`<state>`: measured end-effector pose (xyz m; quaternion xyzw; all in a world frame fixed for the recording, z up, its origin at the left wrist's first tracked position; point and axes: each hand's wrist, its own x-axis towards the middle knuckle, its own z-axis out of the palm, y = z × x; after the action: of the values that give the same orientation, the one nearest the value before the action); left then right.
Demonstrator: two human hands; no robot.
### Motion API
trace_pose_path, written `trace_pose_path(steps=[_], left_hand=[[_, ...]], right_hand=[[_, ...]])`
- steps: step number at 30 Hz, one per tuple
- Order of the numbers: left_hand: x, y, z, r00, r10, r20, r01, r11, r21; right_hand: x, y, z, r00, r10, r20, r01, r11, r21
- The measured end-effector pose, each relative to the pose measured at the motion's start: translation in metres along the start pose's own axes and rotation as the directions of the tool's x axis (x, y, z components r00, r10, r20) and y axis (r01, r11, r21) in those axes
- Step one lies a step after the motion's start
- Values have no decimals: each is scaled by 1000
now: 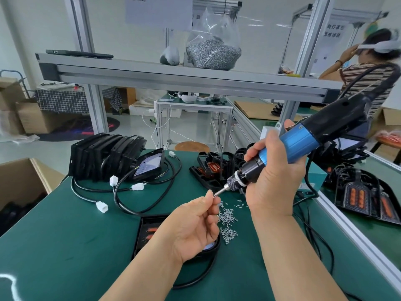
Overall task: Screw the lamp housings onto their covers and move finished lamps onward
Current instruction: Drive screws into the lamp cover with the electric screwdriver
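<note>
Hands meet above a green counter [65, 235] on a lamp assembly line. The right hand [273, 177] has its grip clamped round a blue-and-black screwdriver [303, 144], held aslant with the bit [219, 192] pointing down and left. The left hand [195, 224] closes its grip, thumb against forefinger, at the bit's tip on what appears to be a screw [213, 197], too small to see clearly. Loose screws [227, 218] lie scattered on the counter just beneath the tool. A lamp [147, 233] lies flat on the counter under the left hand, partly hidden by it. Farther back at left, black housings [104, 157] stand in a row, a second lamp [149, 164] leaning against them among cables with white plugs [102, 207]. More black parts [364, 198] with orange inserts lie at right, beyond an aluminium rail [347, 227]. A bag [213, 53] of screws sits on the shelf [152, 70] overhead. A person [368, 72] in a striped shirt stands in the background at right.
</note>
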<state>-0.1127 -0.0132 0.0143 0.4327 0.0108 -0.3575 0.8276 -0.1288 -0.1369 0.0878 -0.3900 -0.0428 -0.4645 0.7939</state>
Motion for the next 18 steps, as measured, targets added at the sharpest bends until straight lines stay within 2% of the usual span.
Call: trace_pose_path(steps=[4, 9, 18], left_hand=[[-1, 0, -2, 996, 30, 80, -33, 999, 36], [2, 1, -6, 986, 124, 115, -138, 982, 129], [3, 2, -11, 984, 102, 150, -109, 993, 43]], right_hand=[[-1, 1, -1, 999, 4, 34, -3, 1000, -19], [0, -1, -2, 1000, 9, 13, -9, 1000, -9], [1, -4, -1, 998, -4, 56, 5, 1000, -25]])
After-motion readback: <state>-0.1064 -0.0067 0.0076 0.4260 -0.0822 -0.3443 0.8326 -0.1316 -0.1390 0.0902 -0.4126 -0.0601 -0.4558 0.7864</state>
